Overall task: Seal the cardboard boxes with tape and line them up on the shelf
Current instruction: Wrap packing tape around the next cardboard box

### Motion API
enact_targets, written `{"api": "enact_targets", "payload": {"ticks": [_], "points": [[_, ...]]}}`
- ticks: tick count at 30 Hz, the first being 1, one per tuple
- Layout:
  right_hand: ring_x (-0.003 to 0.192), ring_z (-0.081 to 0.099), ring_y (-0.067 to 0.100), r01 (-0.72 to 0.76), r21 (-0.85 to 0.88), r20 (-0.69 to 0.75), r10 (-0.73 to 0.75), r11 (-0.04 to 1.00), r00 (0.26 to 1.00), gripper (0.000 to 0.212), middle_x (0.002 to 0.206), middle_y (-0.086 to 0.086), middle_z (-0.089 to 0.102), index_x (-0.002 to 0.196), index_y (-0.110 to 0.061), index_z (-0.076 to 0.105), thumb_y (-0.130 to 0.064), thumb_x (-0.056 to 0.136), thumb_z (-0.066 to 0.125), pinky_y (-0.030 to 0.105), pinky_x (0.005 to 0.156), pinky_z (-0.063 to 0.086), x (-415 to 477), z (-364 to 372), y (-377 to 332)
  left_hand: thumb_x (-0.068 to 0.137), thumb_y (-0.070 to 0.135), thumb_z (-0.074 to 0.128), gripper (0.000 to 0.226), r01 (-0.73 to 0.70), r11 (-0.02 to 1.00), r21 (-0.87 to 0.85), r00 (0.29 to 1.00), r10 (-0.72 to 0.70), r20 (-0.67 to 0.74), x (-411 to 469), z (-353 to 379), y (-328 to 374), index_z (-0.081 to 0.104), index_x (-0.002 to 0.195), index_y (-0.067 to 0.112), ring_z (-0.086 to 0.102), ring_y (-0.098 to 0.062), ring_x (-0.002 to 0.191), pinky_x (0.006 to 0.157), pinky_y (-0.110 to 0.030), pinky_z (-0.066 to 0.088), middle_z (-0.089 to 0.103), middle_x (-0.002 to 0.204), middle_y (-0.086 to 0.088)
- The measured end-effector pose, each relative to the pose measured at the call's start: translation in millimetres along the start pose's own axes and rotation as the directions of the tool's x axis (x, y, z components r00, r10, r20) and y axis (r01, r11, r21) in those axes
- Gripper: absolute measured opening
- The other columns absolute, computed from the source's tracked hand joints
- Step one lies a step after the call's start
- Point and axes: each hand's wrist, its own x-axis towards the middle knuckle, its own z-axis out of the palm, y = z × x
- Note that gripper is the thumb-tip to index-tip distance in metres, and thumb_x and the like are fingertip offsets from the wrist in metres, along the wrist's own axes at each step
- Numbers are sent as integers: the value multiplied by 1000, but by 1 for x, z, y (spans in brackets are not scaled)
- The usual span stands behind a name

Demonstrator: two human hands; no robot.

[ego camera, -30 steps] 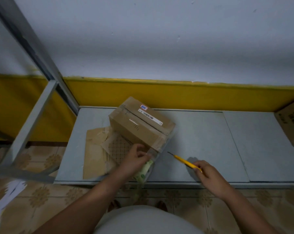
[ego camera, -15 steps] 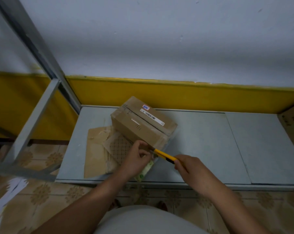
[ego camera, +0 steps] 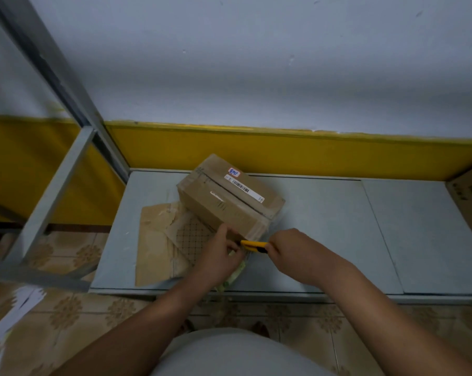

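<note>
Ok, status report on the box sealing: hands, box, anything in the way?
Left hand pinching tape at box near corner. Right hand holding yellow cutter, tip beside left fingers. Cardboard scraps lie left of box, on shelf.

Brown cardboard box (ego camera: 229, 210): matt, slightly creased. Clear tape (ego camera: 258, 235): glossy film, wrinkled. Yellow plastic utility knife (ego camera: 250, 244): smooth. Pale grey shelf board (ego camera: 324, 234): matt. Grey metal shelf frame (ego camera: 58, 183): dull, painted. Flat brown cardboard sheets (ego camera: 153, 248): torn, rough.

The grey shelf (ego camera: 324, 240) carries a cardboard box (ego camera: 229, 202), flat cardboard scraps (ego camera: 153, 248) touching it, and another box (ego camera: 471, 199) far right.
</note>
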Motion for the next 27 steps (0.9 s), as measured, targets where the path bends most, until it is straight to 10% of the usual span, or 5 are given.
{"api": "enact_targets", "payload": {"ticks": [27], "points": [[51, 34, 12, -146, 26, 54, 144, 989, 988, 37, 65, 2, 43, 71, -13, 45, -21, 107, 44, 23, 45, 24, -9, 3, -12, 93, 21, 76, 33, -4, 987, 162, 1000, 2, 11, -6, -13, 12, 49, 108, 33, 66, -8, 84, 68, -30, 51, 69, 87, 6]]}}
